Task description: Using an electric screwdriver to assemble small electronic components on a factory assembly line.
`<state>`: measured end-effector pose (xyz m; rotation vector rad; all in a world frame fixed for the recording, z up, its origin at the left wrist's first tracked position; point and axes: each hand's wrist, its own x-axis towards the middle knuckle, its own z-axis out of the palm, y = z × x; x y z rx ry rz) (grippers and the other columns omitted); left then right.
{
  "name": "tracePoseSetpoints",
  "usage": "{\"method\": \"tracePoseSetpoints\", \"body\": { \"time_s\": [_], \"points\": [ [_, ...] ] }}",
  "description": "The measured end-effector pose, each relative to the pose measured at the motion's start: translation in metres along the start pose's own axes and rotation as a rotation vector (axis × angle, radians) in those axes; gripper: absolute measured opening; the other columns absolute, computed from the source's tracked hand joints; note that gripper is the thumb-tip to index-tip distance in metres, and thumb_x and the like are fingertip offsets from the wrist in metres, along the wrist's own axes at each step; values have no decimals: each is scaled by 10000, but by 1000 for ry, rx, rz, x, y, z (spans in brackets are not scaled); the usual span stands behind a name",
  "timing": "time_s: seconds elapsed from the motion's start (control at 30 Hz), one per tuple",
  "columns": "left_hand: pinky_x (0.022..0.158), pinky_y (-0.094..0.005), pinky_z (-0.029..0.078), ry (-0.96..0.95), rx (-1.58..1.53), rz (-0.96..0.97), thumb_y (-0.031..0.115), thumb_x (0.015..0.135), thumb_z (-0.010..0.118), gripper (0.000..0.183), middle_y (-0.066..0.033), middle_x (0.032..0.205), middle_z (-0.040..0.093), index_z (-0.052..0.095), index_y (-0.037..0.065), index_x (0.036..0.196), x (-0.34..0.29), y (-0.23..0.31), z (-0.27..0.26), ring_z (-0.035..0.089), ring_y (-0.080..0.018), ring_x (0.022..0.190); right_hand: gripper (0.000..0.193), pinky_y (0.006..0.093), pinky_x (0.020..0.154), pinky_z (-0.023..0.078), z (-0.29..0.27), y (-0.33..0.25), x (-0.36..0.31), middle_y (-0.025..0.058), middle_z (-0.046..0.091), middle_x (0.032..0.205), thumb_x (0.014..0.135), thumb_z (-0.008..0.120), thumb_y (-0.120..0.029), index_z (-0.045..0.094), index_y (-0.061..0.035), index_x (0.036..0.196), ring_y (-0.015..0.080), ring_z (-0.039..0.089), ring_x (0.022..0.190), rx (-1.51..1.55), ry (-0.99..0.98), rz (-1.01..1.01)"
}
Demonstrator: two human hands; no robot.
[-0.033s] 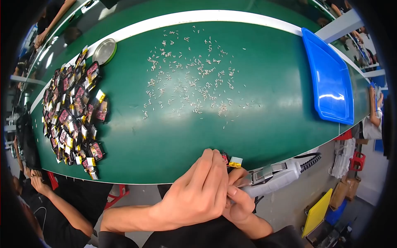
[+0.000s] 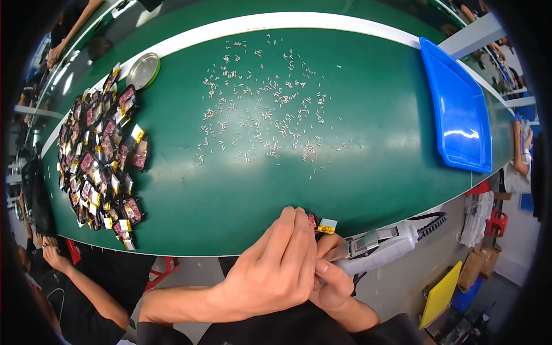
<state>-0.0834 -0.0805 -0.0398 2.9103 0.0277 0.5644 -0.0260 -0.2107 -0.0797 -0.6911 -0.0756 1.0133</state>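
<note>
Low in the middle, at the table's near edge, my left hand [image 2: 270,270] is closed with its fingers pressed together. Past its fingertips shows a small electronic module [image 2: 312,219] with a red and black part and a silver battery pouch [image 2: 328,225] banded in yellow tape. My right hand [image 2: 332,284] meets the left from below, thumb and forefinger bent inward; what lies in its grip is hidden. A grey corded tool [image 2: 374,250] with a metal lever runs off to the right from beside these fingers. Whether I grip it, I cannot tell.
Several similar modules [image 2: 98,161] lie heaped at left on the green table [image 2: 379,115]. A round metal dish [image 2: 143,71] stands behind them. Tiny pale slivers [image 2: 267,115] are scattered mid-table. A blue tray [image 2: 460,115] sits at right. Another person's hands [image 2: 53,253] are at far left.
</note>
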Motion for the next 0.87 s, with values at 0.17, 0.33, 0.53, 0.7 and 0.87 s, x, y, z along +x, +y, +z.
{"method": "tracePoseSetpoints", "body": {
  "time_s": [0.17,0.33,0.53,0.7,0.87],
  "points": [
    [732,-365,562,-112,-52,-76,42,698,655,337,-256,1013,623,617,-165,961,-1,-1,-1,625,-358,933,116,283,476,376,-3,-18,-3,75,499,635,895,569,-80,491,-16,953,152,472,536,-22,-75,126],
    [764,-366,560,-154,-69,-65,51,749,665,344,-281,1081,620,614,-171,1006,-7,-1,-3,624,-374,978,129,316,481,414,-4,-75,20,87,545,645,912,591,-110,497,-24,930,198,511,513,-68,-407,-134],
    [777,-358,561,-133,-62,-21,24,701,655,337,-273,1083,630,634,-163,981,-8,-2,-1,630,-365,989,246,274,401,424,30,-104,52,24,478,482,945,566,-209,444,-72,782,114,443,364,-226,-348,-406],
    [778,-349,562,-85,-57,-26,11,690,640,293,-259,1066,645,657,-147,936,-8,-3,3,639,-353,973,234,248,440,406,28,-97,70,2,461,474,966,519,-266,427,-96,834,102,438,373,-369,-319,-394],
    [796,-337,558,-87,-37,-20,11,719,636,265,-239,1076,652,670,-127,942,-10,-3,4,640,-340,985,246,254,446,406,26,-91,72,-3,455,482,971,501,-286,420,-98,835,107,440,387,-388,-305,-383]
  ]
}}
